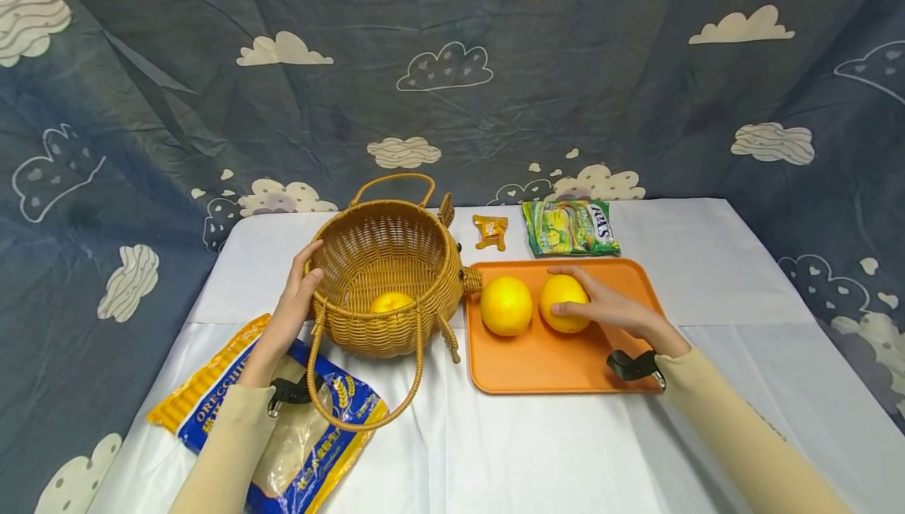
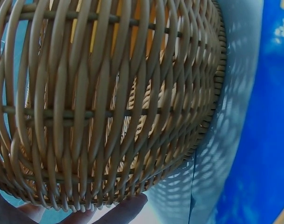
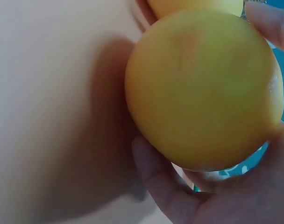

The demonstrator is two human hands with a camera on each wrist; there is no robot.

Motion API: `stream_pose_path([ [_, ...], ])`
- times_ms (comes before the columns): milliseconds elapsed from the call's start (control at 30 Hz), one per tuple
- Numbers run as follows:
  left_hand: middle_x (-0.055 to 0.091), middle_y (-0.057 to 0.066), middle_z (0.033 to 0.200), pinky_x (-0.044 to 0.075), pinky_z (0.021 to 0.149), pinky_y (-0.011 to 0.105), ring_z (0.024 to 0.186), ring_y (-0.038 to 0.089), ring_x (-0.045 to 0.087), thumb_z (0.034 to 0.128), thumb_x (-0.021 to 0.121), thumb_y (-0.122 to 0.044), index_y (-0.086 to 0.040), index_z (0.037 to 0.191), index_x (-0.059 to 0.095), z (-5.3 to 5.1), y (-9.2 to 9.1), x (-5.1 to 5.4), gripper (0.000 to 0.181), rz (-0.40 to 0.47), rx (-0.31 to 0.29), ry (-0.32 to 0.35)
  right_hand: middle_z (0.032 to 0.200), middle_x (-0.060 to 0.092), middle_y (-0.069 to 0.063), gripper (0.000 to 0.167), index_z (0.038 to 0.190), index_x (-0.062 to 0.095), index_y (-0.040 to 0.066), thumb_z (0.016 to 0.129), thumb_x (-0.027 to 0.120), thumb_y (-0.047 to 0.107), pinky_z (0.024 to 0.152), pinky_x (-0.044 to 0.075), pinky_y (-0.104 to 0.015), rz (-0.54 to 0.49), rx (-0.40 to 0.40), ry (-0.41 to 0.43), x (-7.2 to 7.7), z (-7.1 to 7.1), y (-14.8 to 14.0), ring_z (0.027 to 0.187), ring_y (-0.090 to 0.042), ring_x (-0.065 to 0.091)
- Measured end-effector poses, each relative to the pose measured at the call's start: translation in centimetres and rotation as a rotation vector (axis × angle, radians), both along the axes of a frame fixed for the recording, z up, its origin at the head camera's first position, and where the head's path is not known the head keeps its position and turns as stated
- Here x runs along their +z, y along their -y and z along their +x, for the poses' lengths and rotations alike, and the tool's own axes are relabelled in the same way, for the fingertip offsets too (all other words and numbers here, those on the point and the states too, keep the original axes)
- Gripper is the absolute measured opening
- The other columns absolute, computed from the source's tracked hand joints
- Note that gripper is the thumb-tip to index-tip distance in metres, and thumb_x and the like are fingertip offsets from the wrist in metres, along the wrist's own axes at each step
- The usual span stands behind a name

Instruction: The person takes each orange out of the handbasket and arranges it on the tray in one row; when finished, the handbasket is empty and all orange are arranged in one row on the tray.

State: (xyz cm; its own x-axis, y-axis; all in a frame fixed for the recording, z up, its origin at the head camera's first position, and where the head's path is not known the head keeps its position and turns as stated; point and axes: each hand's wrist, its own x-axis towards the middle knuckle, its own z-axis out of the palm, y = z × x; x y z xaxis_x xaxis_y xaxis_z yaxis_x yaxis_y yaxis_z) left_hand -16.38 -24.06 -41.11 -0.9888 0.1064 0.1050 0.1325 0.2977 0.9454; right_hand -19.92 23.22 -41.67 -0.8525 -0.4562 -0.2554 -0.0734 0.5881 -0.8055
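A round wicker basket (image 1: pixel 368 333) stands left of centre, its mouth tipped toward me, with one orange (image 1: pixel 391 302) inside. My left hand (image 1: pixel 288 310) grips the basket's left rim; in the left wrist view, fingertips (image 2: pixel 125 210) lie against the woven edge. On the orange tray (image 1: pixel 544 368) two more oranges sit side by side. My right hand (image 1: pixel 611 306) holds the right one (image 1: pixel 560 306), thumb and fingers bent around it, as the right wrist view also shows with the orange (image 3: pixel 202 93) up close. The other orange (image 1: pixel 506 306) lies just left of it, untouched.
Under my left forearm lies a blue and yellow pasta bag (image 1: pixel 332 451). Behind the tray are a small orange-brown wrapped packet (image 1: pixel 491 231) and a green candy bag (image 1: pixel 571 228). One basket handle (image 1: pixel 368 425) hangs toward me over the white cloth. Patterned curtain surrounds the table.
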Motion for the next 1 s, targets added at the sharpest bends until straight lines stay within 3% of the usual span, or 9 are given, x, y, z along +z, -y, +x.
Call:
stream_pose_path([
  [133,0.008,0.011,0.157,0.027,0.096,0.065,0.134,0.044,0.020,0.1031,0.032,-0.033,-0.021,0.154,0.013,0.08,-0.03,-0.02,0.055,-0.014,0.007,0.001,0.128,0.044,-0.019,0.066,0.144,0.033,0.012,0.091,0.065,0.032,0.090,0.036,-0.048,-0.015,-0.017,-0.030,-0.21,0.08,-0.05,0.109,-0.035,0.043],
  [300,0.008,0.011,0.156,0.029,0.094,0.064,0.132,0.045,0.023,0.1034,0.032,-0.030,-0.022,0.153,0.014,0.08,0.00,-0.02,0.054,-0.010,0.005,-0.005,0.131,0.042,-0.020,0.063,0.141,0.037,0.013,0.090,0.066,0.035,0.093,0.035,-0.052,-0.014,-0.035,-0.045,-0.27,0.38,0.21,0.112,-0.037,0.042],
  [1000,0.010,0.011,0.156,0.028,0.096,0.065,0.133,0.046,0.023,0.1032,0.032,-0.034,-0.023,0.153,0.014,0.00,-0.09,-0.03,0.055,-0.024,0.014,-0.004,0.131,0.042,-0.019,0.066,0.143,0.036,0.013,0.089,0.068,0.033,0.090,0.038,-0.049,-0.003,0.017,-0.066,-0.29,0.33,-0.03,0.110,-0.036,0.042],
])
